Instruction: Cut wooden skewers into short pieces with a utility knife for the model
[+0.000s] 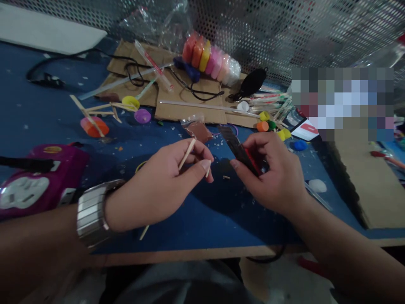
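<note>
My left hand (pixel 164 185), with a metal watch (pixel 91 211) on its wrist, is closed in a pinch on a thin wooden stick (pixel 187 153) held just above the blue table (pixel 202 215). Close to its right, my right hand (pixel 272 177) grips a red and black utility knife (pixel 240 153) whose dark blade points up and to the left. The stick's tip and the blade are a few centimetres apart. A small cut piece of stick (pixel 225 177) lies on the table between the two hands.
Cardboard sheets (pixel 190 105), a black cable, a bag of coloured clay discs (pixel 209 59), bottle caps (pixel 142 115) and loose sticks lie at the back. A purple glue gun (pixel 38 181) sits at the left. More cardboard (pixel 367 181) covers the right. A mesh wall stands behind.
</note>
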### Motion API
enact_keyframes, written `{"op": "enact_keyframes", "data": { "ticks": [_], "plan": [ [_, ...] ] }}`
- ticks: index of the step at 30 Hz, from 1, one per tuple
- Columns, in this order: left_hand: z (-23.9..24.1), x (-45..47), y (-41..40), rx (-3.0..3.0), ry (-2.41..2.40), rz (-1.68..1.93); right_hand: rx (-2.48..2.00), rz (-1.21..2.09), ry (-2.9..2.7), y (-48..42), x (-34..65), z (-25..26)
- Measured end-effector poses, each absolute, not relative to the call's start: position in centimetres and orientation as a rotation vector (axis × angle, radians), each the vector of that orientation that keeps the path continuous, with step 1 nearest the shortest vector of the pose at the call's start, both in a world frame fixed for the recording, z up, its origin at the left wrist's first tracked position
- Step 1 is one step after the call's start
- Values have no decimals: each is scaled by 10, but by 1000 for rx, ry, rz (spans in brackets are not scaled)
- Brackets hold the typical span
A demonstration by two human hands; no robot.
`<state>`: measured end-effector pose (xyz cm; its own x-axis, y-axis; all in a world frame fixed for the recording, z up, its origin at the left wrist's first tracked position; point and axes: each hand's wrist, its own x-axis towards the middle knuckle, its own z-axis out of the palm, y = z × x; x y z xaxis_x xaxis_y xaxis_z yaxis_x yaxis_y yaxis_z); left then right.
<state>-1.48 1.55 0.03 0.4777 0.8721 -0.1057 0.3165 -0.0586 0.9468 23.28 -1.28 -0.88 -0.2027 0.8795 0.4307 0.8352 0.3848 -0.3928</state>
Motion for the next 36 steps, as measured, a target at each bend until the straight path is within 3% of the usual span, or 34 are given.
{"op": "enact_keyframes", "data": {
  "ticks": [8,21,36],
  "plan": [
    [-5,-17,16,1782,1105,762,-1413,285,-1997,-13,233,-16],
    [3,-19,10,1772,1054,809,-1095,13,-2132,-18,226,-4],
    [7,-21,7,1698,961,858,-1063,19,-2207,-19,229,0]
  ]
}}
